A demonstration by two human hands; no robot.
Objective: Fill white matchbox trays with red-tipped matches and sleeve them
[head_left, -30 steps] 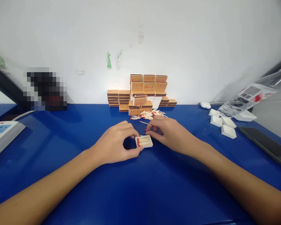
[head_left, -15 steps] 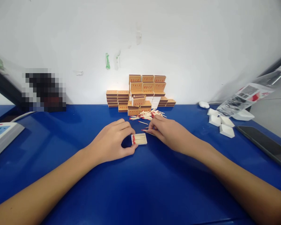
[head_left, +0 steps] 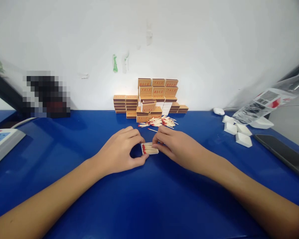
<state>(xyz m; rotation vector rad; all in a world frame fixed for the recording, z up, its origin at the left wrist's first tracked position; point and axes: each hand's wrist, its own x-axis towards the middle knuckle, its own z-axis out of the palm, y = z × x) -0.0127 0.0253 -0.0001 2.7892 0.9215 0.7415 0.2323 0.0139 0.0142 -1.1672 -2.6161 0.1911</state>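
Observation:
A small white matchbox tray [head_left: 153,153] lies on the blue table, with several red-tipped matches [head_left: 147,149] side by side in it, heads to the left. My left hand [head_left: 124,149] grips the tray's left end between thumb and fingers. Over the tray's right end, my right hand [head_left: 175,142] is closed in a pinch on matches, whose heads lie among the others; its fingers hide the stick ends. A single match [head_left: 152,129] rests beyond the tray, just in front of a loose pile of matches [head_left: 164,122].
Stacked orange matchboxes [head_left: 158,92] stand against the wall behind the pile. To the right are white empty-looking trays [head_left: 243,139], a clear plastic bottle [head_left: 261,101], a white earbud case [head_left: 218,111] and a dark phone [head_left: 284,152]. A power strip [head_left: 5,142] sits at left.
My right hand has moved left and slightly down with the matches, from beside the tray to over its right end. More match heads now show in the tray. My left hand keeps its grip.

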